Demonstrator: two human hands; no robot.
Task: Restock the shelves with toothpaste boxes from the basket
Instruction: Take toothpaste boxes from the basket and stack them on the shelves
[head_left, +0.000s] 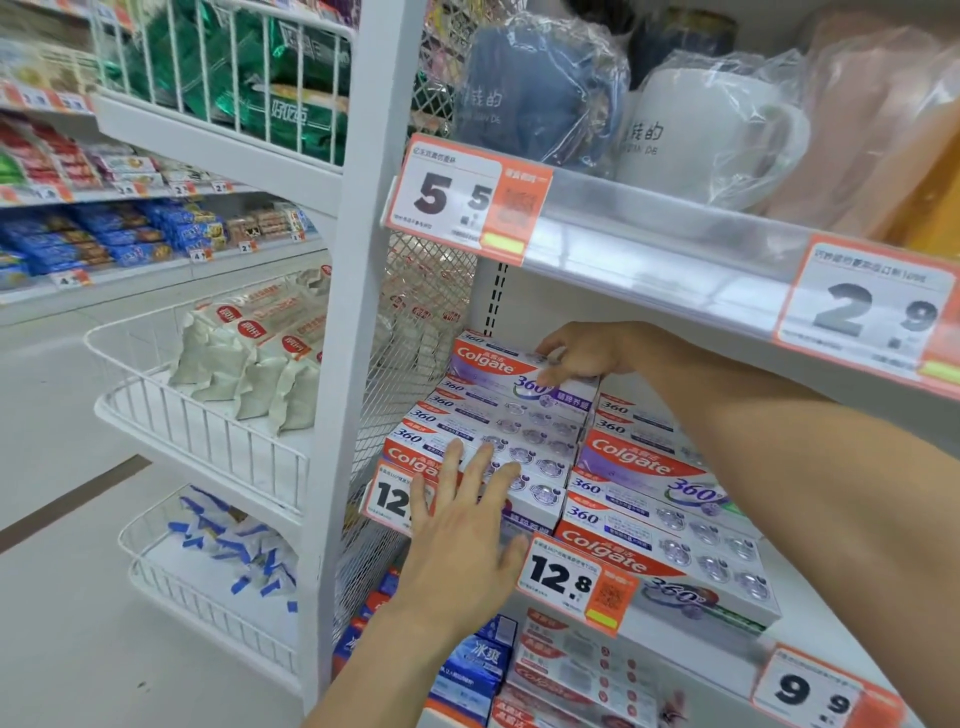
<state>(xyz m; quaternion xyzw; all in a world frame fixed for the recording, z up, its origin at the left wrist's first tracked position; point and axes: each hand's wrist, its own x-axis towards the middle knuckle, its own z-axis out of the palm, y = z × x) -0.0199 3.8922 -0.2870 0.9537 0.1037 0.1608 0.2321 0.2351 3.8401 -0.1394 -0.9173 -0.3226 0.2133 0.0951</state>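
Top toothpaste box (511, 370) sits at the far end of the left stack, lying flat on the boxes beneath it, red-and-purple face turned up and towards us. The right hand (589, 354) reaches in under the upper shelf and grips this box at its right end, fingers curled over the top edge and down its near face. Below it the left stack of boxes (498, 441) steps down towards the near edge of the middle shelf (810, 618). The left hand (467, 525) lies flat against the nearest box of that stack, fingers straight and spread, palm partly covering the left price tag (395, 499). Just beside, to the right, stands a second stack of boxes (670, 525), touching the first. A 12.8 price tag (571, 579) hangs on the shelf edge in front of it.

Further out now: the upper shelf (670, 249) carries a 5.5 tag (462, 200) and a 2.9 tag (867, 306), with a white mug in plastic wrap (711, 140) and a blue mug in plastic wrap (535, 93) on top. Down on the lower shelf, blue boxes (475, 670) and more red-and-white boxes (576, 670), with a 9.9 tag (810, 691) near the right. Off to the left, a white wire rack (208, 441) holds pale bags (249, 364).
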